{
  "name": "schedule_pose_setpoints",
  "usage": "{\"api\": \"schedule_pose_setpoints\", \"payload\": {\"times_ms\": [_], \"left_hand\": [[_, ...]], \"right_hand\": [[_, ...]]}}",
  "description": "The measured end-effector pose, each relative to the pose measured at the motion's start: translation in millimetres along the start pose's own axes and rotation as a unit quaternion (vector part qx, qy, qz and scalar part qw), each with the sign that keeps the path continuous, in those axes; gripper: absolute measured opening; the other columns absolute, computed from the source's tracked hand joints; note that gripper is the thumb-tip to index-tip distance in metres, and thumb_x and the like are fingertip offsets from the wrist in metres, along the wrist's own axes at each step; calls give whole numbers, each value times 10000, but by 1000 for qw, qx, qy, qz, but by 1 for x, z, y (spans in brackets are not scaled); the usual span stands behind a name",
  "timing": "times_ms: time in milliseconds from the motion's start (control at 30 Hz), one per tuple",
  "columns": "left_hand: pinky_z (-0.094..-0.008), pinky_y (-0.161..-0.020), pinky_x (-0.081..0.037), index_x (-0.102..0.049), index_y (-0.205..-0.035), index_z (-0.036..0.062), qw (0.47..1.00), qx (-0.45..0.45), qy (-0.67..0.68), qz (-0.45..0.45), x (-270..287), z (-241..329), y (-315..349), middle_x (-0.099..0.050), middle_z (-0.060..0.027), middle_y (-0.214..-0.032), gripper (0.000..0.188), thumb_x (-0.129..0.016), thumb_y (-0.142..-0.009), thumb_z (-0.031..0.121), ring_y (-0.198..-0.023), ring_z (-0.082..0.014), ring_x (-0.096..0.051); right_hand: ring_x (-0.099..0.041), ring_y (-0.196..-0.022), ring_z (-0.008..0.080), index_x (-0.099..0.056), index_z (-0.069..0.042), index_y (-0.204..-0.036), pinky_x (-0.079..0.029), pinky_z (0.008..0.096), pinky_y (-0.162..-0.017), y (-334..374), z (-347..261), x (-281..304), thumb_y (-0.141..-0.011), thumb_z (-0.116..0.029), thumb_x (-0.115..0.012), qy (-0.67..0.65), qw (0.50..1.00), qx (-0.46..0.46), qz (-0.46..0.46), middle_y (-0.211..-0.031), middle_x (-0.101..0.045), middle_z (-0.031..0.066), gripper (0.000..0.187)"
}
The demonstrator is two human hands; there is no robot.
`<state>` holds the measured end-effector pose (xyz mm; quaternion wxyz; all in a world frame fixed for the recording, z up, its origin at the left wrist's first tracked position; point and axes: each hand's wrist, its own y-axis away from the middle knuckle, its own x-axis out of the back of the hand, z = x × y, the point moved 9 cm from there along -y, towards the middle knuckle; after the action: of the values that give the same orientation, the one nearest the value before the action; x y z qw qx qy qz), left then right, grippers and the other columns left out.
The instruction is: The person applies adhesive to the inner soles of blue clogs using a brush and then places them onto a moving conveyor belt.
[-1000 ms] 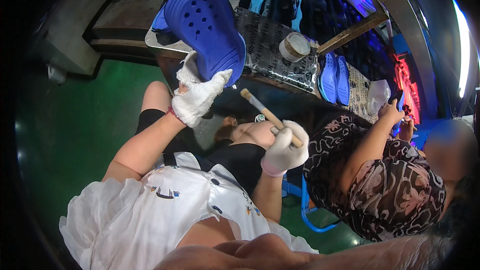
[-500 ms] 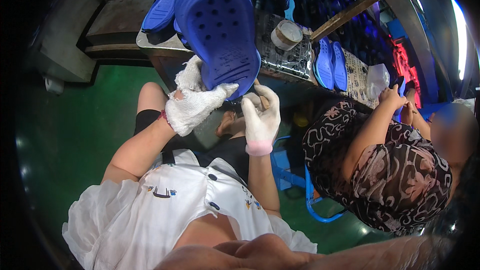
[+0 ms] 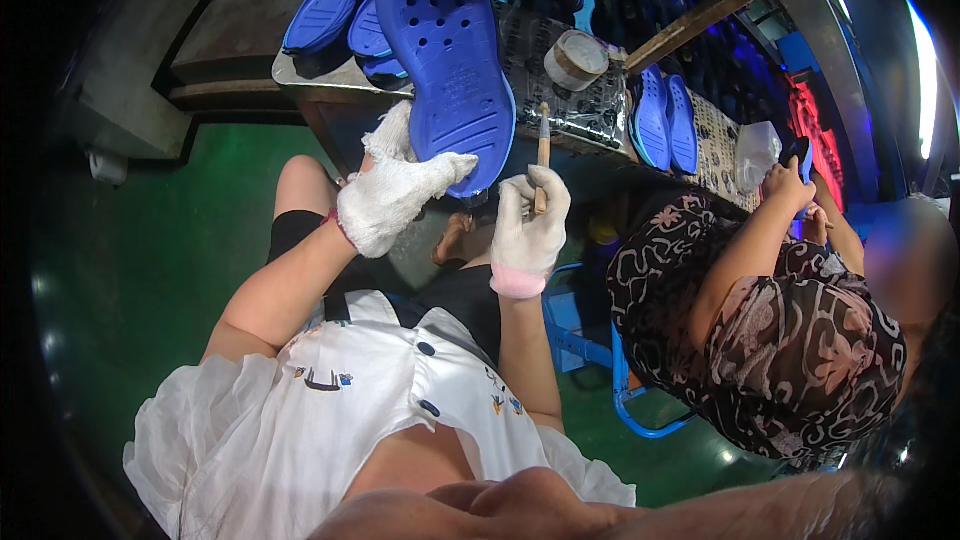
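Blue perforated shoe sole before the bench: I have its lower end in the left hand; the right hand grips the paintbrush, now drawn clear; brushing seems paused.

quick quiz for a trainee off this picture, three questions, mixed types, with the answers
1. Multiple choice: what does the left hand hold?
A) a hammer
B) a blue shoe
C) a pair of scissors

2. True or false: the brush in the right hand is touching the left hand.

3. Fill in the gap: the co-worker is on the ___ side of the picture.

Key
1. B
2. False; the brush is clear of the left hand.
3. right
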<state>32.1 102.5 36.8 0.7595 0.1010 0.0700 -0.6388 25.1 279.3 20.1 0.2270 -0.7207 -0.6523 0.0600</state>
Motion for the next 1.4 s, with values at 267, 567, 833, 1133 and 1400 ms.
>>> {"api": "schedule_pose_setpoints", "payload": {"times_ms": [267,567,833,1133,1400], "left_hand": [[-246,-771,-506,-494,-1205,44,999,34,-11,0,6,-19,0,-626,-54,-1013,467,-710,-791,74,-896,-104,-602],[-271,-774,-504,-520,-1132,21,983,-112,-136,61,34,-3,-21,-618,-61,-1005,412,-731,-789,105,-873,-112,-594],[-256,-668,-502,-531,-1071,0,976,-175,-113,63,34,-11,-25,-612,-67,-883,390,-739,-765,125,-732,-102,-574],[-235,-677,-492,-546,-1111,40,975,-127,-169,66,27,-4,-25,-627,-38,-952,376,-724,-788,112,-797,-83,-592],[-180,-423,-411,-532,-1082,50,974,115,-139,-134,-67,7,-31,-625,-22,-781,334,-701,-809,144,-530,-41,-520]], "right_hand": [[-567,-829,125,-410,-32,-1216,-478,239,-759,-2,1,4,-868,99,-526,-194,979,-51,40,-910,-573,93,389],[-459,-477,75,-484,72,-1090,-353,199,-502,22,-41,48,-978,-87,-381,-149,970,138,134,-523,-530,49,220],[-544,-515,130,-510,79,-992,-466,242,-537,19,-43,16,-913,20,-371,-104,992,65,34,-591,-589,96,170],[-517,-467,112,-522,53,-974,-421,209,-486,15,-28,29,-957,-65,-382,-143,985,-29,93,-553,-532,55,184],[-533,-561,109,-582,-3,-1014,-444,242,-552,58,162,43,-984,-273,-447,-143,949,-224,171,-703,-598,47,304]]}}
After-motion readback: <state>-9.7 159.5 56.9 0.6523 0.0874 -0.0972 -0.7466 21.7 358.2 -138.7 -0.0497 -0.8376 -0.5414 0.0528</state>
